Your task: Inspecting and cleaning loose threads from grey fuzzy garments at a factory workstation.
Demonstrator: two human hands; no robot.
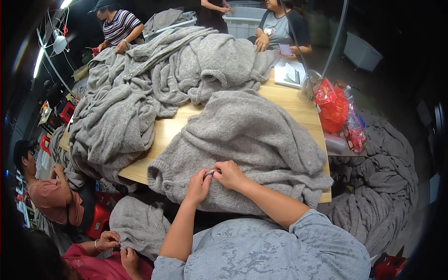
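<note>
A grey knitted cardigan [242, 126] lies spread and rumpled over the near edge of the wooden table, its ribbed cuff toward the left. Small round buttons show on the knit left of my hands. My left hand [199, 185] is closed on the cardigan's edge, fingers pinching a fold. Close beside it, my right hand [229, 175] pinches the same folded edge from the right. The fingertips of both hands nearly meet there, and whatever detail sits between them is too small to make out.
A large heap of grey knitwear [186, 65] covers the table's far and left parts. Red plastic bags [332, 105] and a white booklet [288, 74] lie at the right. More grey garments [378, 186] are piled low at the right. Several people work around, one close at lower left handling grey knit.
</note>
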